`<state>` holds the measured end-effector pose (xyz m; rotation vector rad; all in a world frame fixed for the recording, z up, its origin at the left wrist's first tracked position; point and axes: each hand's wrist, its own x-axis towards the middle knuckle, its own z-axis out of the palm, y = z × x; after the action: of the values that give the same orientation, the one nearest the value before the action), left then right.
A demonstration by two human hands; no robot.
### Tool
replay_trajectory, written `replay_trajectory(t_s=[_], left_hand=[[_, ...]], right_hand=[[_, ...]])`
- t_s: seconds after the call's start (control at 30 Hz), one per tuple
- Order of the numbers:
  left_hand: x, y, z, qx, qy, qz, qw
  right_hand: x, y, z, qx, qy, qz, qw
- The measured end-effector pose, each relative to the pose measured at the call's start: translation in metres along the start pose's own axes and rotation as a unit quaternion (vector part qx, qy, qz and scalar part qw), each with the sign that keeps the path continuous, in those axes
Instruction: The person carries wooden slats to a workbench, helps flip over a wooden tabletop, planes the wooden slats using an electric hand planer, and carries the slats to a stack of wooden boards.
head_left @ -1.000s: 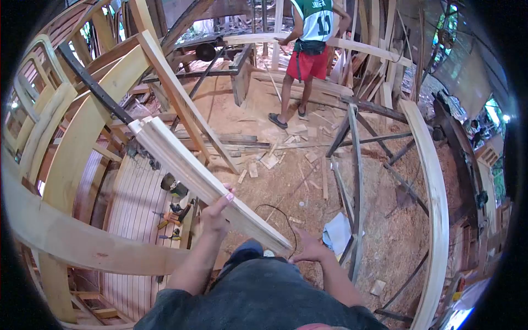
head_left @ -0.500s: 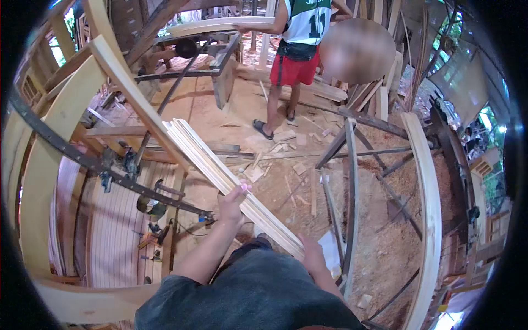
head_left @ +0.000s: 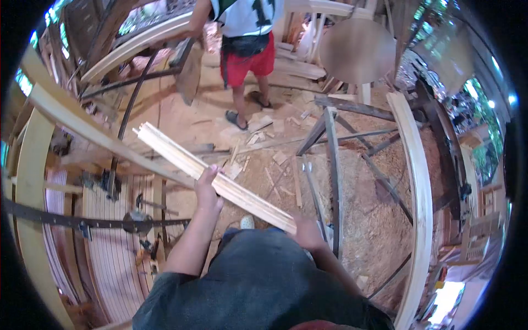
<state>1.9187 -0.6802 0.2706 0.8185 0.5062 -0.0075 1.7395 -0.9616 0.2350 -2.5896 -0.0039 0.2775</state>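
A bundle of pale wooden strips (head_left: 179, 157) lies slantwise across the front of my body, its far end pointing up and left. My left hand (head_left: 208, 190) is wrapped round the bundle near its middle, thumb on top. Close to the lower right end, my right hand (head_left: 308, 232) grips the same strips, its fingers partly hidden behind the wood. The strips lie lengthwise against each other, with slightly uneven ends at the far tip.
A person in red shorts (head_left: 247, 63) stands ahead, an arm along a long curved board (head_left: 137, 47). Another curved beam (head_left: 419, 203) rests on a frame (head_left: 334, 181) at right. Tools (head_left: 148, 245) lie at left near a perforated metal bar (head_left: 55, 216). Wood scraps (head_left: 261, 132) litter the sawdust-covered ground.
My view has turned and shifted forward. Both hands keep hold of the strips, which now lie at a flatter slant. The other person has moved left in view along with the curved board.
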Motion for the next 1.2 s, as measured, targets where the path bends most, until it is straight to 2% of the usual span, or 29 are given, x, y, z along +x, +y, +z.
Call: replay_trajectory(t_s=[0.1,0.2,0.3,0.37,0.4,0.5,0.67,0.8,1.2], left_hand=[[0.001,-0.002,-0.005,0.011,0.005,0.008,1.0],[-0.008,0.0,0.003,-0.003,0.024,0.089,0.996],[-0.01,0.031,0.01,-0.066,-0.001,0.169,0.983],[0.006,0.06,-0.008,-0.106,-0.057,0.174,0.977],[0.002,0.076,-0.003,-0.116,-0.003,0.216,0.97],[-0.009,0.09,-0.007,-0.108,0.038,0.262,0.958],[-0.019,0.08,-0.001,-0.063,0.06,0.257,0.963],[-0.017,0.074,0.004,-0.021,0.042,0.232,0.971],[0.0,0.071,0.026,-0.114,-0.071,0.199,0.971]], right_hand=[[0.023,-0.01,-0.024,0.053,-0.063,0.031,0.996],[0.051,0.02,-0.026,0.105,-0.036,-0.096,0.989],[0.07,0.035,-0.049,0.05,-0.069,-0.085,0.993],[0.077,0.045,-0.059,0.022,-0.068,-0.078,0.994],[0.082,0.048,-0.062,0.008,-0.065,-0.074,0.995],[0.087,0.061,-0.068,0.017,-0.054,-0.104,0.993],[0.076,0.068,-0.069,0.023,-0.056,-0.11,0.992],[0.067,0.083,-0.058,0.06,-0.03,-0.109,0.992],[0.06,0.095,-0.061,0.021,0.027,-0.072,0.997]])
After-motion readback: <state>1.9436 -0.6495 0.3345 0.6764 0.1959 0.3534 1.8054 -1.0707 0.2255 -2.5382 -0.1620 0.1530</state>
